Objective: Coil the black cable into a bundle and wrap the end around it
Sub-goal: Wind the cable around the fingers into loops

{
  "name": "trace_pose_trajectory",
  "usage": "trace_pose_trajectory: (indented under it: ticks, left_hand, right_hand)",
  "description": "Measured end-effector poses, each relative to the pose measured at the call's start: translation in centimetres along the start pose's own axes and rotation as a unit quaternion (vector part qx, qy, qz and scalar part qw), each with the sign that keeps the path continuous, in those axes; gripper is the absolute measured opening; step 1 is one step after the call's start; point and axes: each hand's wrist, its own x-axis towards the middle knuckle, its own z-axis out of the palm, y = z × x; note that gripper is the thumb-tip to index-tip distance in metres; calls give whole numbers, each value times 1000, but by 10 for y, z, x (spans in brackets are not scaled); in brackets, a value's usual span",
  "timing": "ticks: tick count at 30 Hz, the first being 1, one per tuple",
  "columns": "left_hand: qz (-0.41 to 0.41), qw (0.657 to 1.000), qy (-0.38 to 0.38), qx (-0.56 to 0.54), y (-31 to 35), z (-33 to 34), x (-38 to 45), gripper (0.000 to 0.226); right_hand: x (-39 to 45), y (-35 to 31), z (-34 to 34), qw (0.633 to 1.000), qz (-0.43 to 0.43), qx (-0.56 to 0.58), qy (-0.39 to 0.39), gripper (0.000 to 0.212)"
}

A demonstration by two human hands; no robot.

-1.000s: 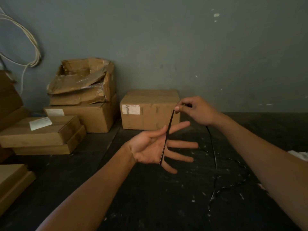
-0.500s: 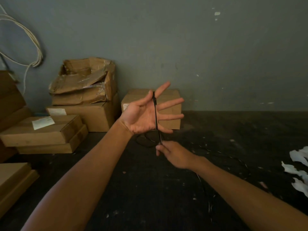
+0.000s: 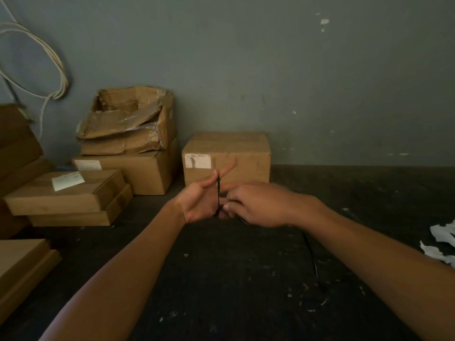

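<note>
We saw the left hand [image 3: 199,203] held up palm inward, its fingers [image 3: 227,168] straight and spread, pointing up and toward the sealed cardboard box [image 3: 226,157] behind them. A strand of the black cable [image 3: 218,193] ran upright across the bases of those fingers, from the gap by the forefinger down to the heel of the palm. The left fingers did not curl round it; the strand lay against them.

The right hand [image 3: 258,205] sat just to the right of the left fingers, touching them, knuckles toward us. Its fingers were curled in at the cable's lower part, and we took them to be pinching the strand there, though motion blur hid the exact contact. From under the right hand the cable dropped away and trailed toward us over the dark surface [image 3: 221,279], below the right forearm; its far end we could not make out against the dark top.

Left of the left fingers stood a stack of cardboard boxes [image 3: 128,153], the top one torn open, with flatter cartons [image 3: 66,193] further left. Behind everything rose a grey-green wall [image 3: 270,70], where a loop of white cable [image 3: 49,77] hung well up and left. Far right of the right fingers lay scraps of white paper [image 3: 440,244] on the surface.
</note>
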Motion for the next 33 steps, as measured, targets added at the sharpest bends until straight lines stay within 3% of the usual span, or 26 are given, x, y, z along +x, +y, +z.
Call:
trace_pose_trajectory:
  ticks: [7, 15, 20, 25, 31, 33]
  left_hand:
    - [-86, 990, -98, 57, -13, 8, -17, 46]
    - [-99, 974, -200, 49, -6, 25, -25, 51]
    - [-73, 963, -256, 28, 0, 37, -27, 52]
    - [-4, 964, -262, -49, 17, 44, -28, 52]
    - [49, 969, -239, -45, 44, 45, -16, 52]
    - [46, 972, -228, -36, 48, 44, -10, 51]
  right_hand:
    - [20, 42, -47, 988, 41, -93, 119, 16]
    - [31, 66, -63, 976, 38, -66, 202, 24]
    - [33, 76, -51, 981, 12, -1, 192, 21]
    - [27, 92, -17, 975, 23, 131, 176, 19]
    - [20, 62, 50, 964, 45, 252, 77, 25]
    - [22, 48, 62, 971, 35, 231, 48, 26]
